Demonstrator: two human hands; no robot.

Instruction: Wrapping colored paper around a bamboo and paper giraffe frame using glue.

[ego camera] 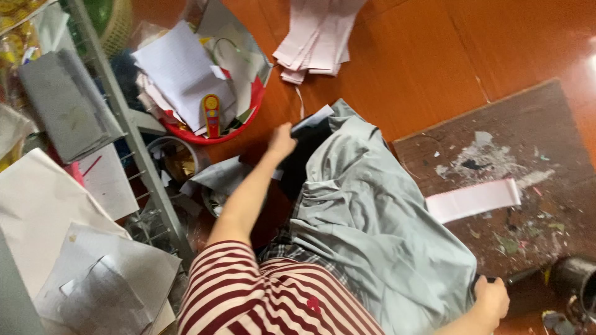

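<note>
A large grey cloth [372, 217] lies draped over my lap, above a red-and-white striped shirt [273, 298]. My left hand [280, 141] reaches forward with the fingers closed on the cloth's far edge, beside a dark piece of fabric [304, 155]. At the bottom right, my right hand [492, 302] grips the cloth's near corner, next to a black handle [518, 277]. A pink-white strip of paper [473, 200] lies on the stained wooden board [546, 142] to the right.
A red basin [245, 118] full of papers and a yellow tool stands ahead on the orange floor. A stack of pink-white paper strips [316, 37] lies beyond. A grey metal rack [133, 133] with papers and grey sheets fills the left. A dark pot [577, 279] sits at right.
</note>
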